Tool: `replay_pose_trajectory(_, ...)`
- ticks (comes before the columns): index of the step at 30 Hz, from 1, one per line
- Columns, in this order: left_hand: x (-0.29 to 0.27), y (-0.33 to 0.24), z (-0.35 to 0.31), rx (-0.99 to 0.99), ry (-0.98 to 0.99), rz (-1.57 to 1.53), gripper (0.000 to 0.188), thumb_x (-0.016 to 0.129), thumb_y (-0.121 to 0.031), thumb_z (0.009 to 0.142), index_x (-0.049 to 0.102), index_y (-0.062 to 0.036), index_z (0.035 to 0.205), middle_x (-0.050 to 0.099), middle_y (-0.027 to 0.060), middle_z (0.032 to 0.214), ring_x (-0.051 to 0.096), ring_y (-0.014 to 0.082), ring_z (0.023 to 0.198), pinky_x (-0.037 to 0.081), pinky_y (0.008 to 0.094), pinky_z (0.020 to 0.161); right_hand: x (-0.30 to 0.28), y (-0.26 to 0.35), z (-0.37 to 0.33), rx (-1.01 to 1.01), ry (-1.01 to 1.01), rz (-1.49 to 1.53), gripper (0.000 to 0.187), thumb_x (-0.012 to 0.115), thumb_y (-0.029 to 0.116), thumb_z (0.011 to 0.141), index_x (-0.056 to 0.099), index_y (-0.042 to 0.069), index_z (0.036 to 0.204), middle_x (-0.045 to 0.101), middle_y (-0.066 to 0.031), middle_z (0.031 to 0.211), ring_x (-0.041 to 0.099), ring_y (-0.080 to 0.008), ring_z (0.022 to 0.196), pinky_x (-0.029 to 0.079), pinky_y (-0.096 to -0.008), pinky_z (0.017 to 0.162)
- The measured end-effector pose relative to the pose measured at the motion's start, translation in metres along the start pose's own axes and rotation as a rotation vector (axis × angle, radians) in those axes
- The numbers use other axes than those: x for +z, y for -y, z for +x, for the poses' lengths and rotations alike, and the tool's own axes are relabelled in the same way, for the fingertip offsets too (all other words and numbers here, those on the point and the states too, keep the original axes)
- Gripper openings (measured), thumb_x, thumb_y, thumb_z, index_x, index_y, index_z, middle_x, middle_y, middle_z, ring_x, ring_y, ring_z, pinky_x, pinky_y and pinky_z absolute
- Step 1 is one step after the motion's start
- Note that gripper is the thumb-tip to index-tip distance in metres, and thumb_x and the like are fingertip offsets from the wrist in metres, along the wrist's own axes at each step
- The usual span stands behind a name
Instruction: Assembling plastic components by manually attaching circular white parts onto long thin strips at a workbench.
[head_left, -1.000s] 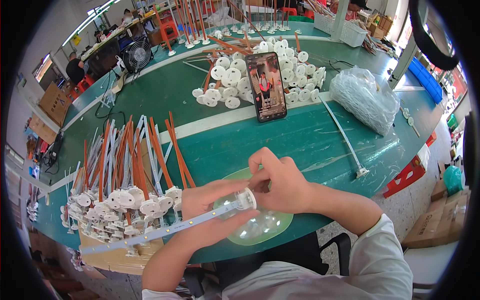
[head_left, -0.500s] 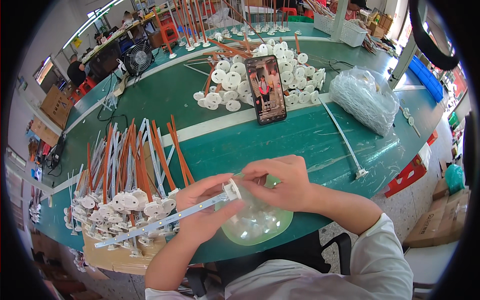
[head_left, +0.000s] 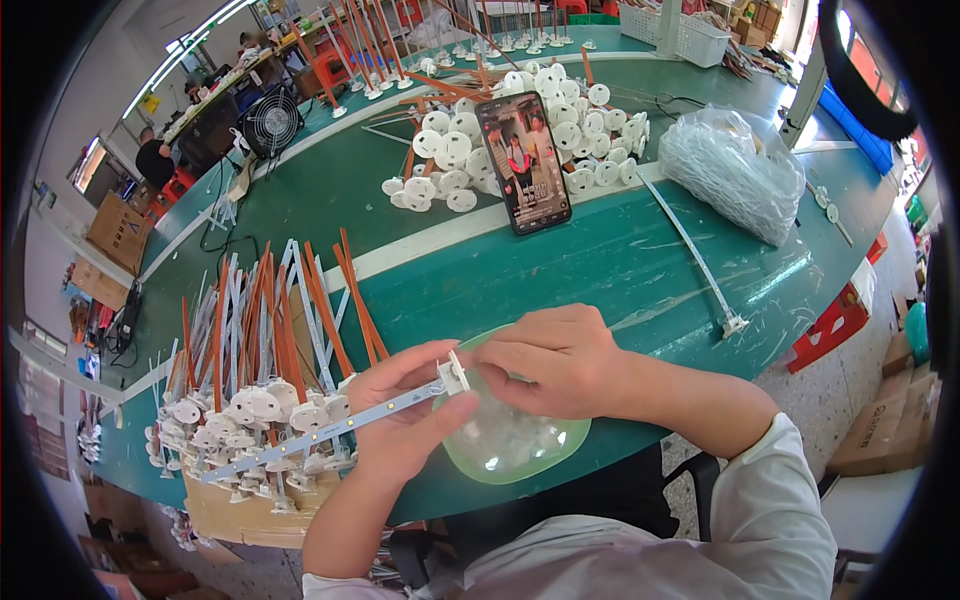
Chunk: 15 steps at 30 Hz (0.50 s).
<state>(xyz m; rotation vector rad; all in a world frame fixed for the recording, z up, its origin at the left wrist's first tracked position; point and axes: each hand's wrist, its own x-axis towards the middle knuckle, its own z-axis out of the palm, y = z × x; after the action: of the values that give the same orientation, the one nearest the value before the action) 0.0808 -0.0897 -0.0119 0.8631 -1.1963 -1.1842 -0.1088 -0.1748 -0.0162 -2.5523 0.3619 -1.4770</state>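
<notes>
My left hand (head_left: pixel 400 435) is closed around the end of an LED strip (head_left: pixel 335 430). The strip slants down to the left, and its white plastic base (head_left: pixel 453 374) sits between thumb and fingers. Close beside that base, my right hand (head_left: pixel 560 362) has its fingers pinched together; anything between the fingertips is hidden. Under both hands stands a green-rimmed bowl (head_left: pixel 573 445) containing small whitish pieces, too blurred to name. Left of my left hand, a pile of strips with round white bases (head_left: pixel 255 405) lies on cardboard, some brown and some silvery.
A phone (head_left: pixel 523 165) leans against a heap of round white bases (head_left: pixel 450 150). On the right are a clear plastic bag (head_left: pixel 730 175) of pale strands and a single strip (head_left: pixel 690 245). A fan (head_left: pixel 272 122) stands far left; upright strips line the back.
My right hand has moved slightly left and down, its fingers curling closer to the white base. The left hand still holds the strip. The view has shifted slightly.
</notes>
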Motion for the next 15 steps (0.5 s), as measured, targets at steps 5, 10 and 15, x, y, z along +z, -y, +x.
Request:
replay_pose_trajectory(5, 0.002, 0.0, 0.001, 0.048, -0.038, 0.061, 0.051, 0.078, 0.0, 0.074, 0.059, 0.0039, 0.121, 0.068, 0.0175, 0.11, 0.065, 0.0252, 0.107, 0.05, 0.0361, 0.096, -0.001, 0.003, -0.002, 0.225, -0.005, 0.172, 0.014, 0.074, 0.0, 0.072, 0.068, 0.005, 0.083, 0.069, -0.0058, 0.074, 0.064, -0.0158, 0.054, 0.05, -0.026, 0.047)
replay_pose_trajectory(10, 0.002, -0.001, 0.0, 0.057, -0.051, 0.087, 0.051, 0.078, 0.0, 0.073, 0.059, 0.0035, 0.121, 0.068, 0.0175, 0.109, 0.064, 0.0255, 0.108, 0.049, 0.0376, 0.098, -0.005, 0.012, 0.003, 0.382, 0.044, 0.295, 0.009, 0.072, 0.0, 0.075, 0.068, 0.002, 0.083, 0.069, -0.0076, 0.073, 0.066, -0.0154, 0.056, 0.051, -0.0245, 0.05)
replay_pose_trajectory(15, 0.001, 0.001, -0.001, 0.055, -0.037, 0.13, 0.052, 0.078, 0.0, 0.073, 0.059, 0.0033, 0.121, 0.067, 0.0179, 0.112, 0.064, 0.0256, 0.11, 0.049, 0.0379, 0.098, -0.004, 0.011, 0.004, 0.563, 0.059, 0.463, 0.005, 0.071, -0.001, 0.076, 0.068, 0.001, 0.081, 0.069, -0.0082, 0.072, 0.067, -0.0155, 0.058, 0.052, -0.0239, 0.053)
